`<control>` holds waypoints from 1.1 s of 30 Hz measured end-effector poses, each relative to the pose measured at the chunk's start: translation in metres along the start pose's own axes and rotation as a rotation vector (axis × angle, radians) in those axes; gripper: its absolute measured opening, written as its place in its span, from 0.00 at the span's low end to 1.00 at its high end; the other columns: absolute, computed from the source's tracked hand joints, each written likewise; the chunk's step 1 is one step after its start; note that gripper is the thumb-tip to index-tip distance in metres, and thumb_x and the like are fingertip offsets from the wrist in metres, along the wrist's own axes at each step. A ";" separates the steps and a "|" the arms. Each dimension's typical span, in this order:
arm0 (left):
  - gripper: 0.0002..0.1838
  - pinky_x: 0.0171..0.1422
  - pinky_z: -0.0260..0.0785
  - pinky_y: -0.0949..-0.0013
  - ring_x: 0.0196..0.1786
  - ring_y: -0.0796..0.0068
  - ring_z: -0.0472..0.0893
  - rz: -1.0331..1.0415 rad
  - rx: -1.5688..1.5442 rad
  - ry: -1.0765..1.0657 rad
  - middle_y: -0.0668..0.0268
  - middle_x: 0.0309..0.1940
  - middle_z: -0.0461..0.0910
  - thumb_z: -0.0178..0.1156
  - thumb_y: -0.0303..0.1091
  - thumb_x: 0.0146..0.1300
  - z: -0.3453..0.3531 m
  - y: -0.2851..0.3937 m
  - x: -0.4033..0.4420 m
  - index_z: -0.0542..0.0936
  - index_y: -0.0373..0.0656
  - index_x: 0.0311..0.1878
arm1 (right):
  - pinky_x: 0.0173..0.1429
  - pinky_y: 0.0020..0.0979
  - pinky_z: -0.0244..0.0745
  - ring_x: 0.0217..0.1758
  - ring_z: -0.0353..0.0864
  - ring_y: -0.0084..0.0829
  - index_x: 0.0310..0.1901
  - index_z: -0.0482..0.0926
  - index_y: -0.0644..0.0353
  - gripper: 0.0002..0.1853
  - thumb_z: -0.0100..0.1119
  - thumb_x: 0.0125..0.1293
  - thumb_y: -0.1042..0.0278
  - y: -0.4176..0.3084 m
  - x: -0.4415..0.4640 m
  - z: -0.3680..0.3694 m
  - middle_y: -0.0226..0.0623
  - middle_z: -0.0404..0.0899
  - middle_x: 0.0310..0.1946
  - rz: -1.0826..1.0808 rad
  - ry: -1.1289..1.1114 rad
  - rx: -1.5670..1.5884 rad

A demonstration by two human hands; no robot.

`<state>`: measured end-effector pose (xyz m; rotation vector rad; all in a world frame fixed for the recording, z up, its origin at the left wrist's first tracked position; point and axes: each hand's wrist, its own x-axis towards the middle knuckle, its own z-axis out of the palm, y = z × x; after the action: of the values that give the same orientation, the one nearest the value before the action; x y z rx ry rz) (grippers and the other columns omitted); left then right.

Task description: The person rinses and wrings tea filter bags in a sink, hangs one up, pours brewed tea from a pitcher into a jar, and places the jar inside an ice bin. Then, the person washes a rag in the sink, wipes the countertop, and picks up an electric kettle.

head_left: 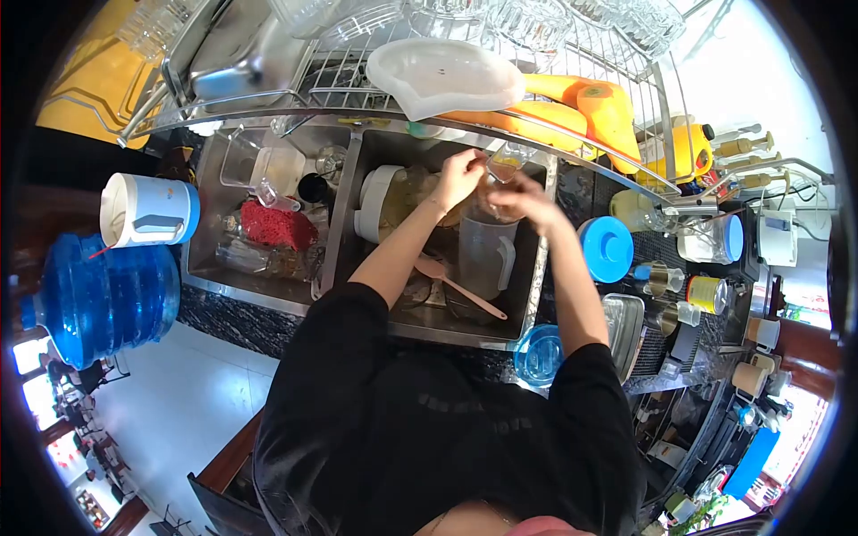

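Over the right basin of the sink [527, 295], my two hands meet around a clear glass vessel [509, 159]. The fingers of my left hand [463, 176] are closed at its left side. My right hand [525, 201] is smeared by motion just below it, so its fingers do not show clearly. Beneath my hands stands a grey translucent pitcher [483, 259] with a handle on its right. A pink spatula-like utensil [465, 290] lies slanted in the same basin. A white lidded container [374, 204] is on its side at the basin's left.
The left basin holds a red mesh cloth [277, 225] and clear containers. Behind, a wire rack [340, 85] carries a white heart-shaped dish [445, 76], orange items [608, 116] and glassware. A blue lid [606, 248] is at right; a white-and-blue jug [147, 210] and blue water bottle [112, 299] are at left.
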<state>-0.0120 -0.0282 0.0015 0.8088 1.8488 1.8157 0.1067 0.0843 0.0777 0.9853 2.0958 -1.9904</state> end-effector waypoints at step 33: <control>0.14 0.41 0.69 0.69 0.38 0.72 0.76 -0.737 -2.473 -0.546 0.64 0.40 0.77 0.55 0.45 0.60 0.024 -0.073 -0.012 0.75 0.49 0.45 | 0.32 0.29 0.72 0.31 0.79 0.34 0.43 0.76 0.64 0.17 0.59 0.52 0.67 -0.047 -0.024 -0.023 0.42 0.80 0.36 -0.509 0.525 -0.669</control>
<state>0.0042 -0.0164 -0.0736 -0.3867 -0.8966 1.4938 0.1104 0.0985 0.1338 0.9543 3.2366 -1.0137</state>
